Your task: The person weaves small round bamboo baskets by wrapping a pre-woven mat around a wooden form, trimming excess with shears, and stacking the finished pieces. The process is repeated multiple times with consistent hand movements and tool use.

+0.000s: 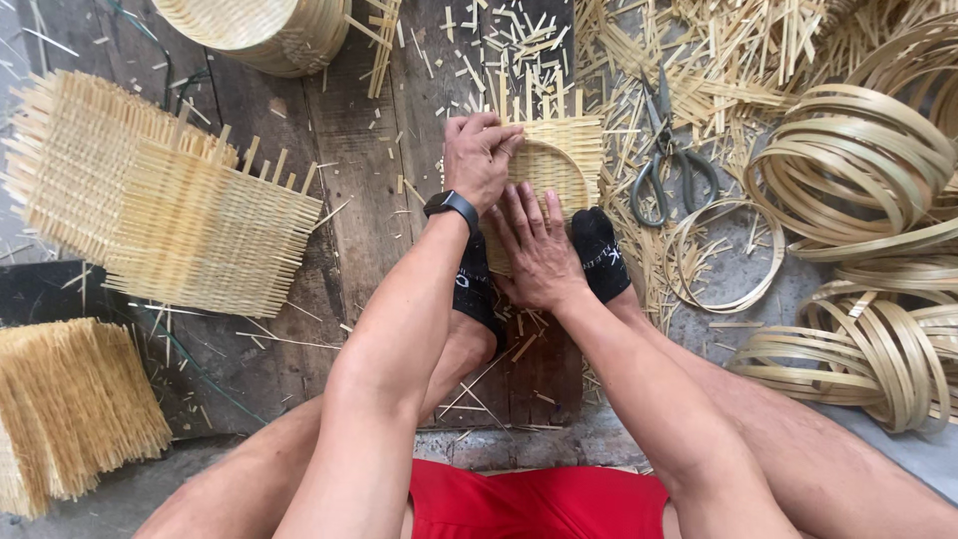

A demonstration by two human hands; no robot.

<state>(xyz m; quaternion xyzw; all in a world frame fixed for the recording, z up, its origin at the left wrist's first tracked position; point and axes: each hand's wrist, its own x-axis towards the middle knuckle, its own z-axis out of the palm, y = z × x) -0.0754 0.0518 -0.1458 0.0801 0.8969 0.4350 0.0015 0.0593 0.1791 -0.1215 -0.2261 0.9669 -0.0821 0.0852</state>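
Left hand [481,155] is gripping the far rim of a woven mat [559,160] with curled fingers; right hand [537,250] is pressing flat, fingers spread, on its near edge, between two socked feet [599,255] on the plank floor [359,190].

A square mat of woven bamboo strips [559,160], pale yellow with loose ends bristling along its edges, is laid flat on the dark wooden boards. A round bamboo hoop [555,160] is pressed onto its middle, partly hidden by hands and feet.
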